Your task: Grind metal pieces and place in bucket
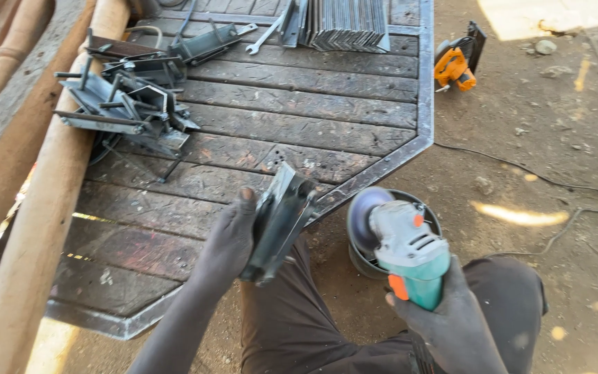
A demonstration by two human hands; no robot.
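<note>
My left hand (231, 239) grips a short grey steel bracket (282, 218), held tilted over my knee at the edge of the wooden platform. My right hand (451, 322) is closed around the body of a teal angle grinder (406, 249) with an orange switch. Its grey disc (363, 215) faces the bracket, a short gap to the right of it. Both hands are dark with grime.
A plank platform with a steel frame (423, 104) lies ahead. On it sit a heap of welded steel brackets (129, 104), a stack of cut steel pieces (344, 28) and a spanner (264, 38). An orange power tool (455, 66) and a cable (520, 173) lie on the dirt. Wooden poles (50, 208) run along the left.
</note>
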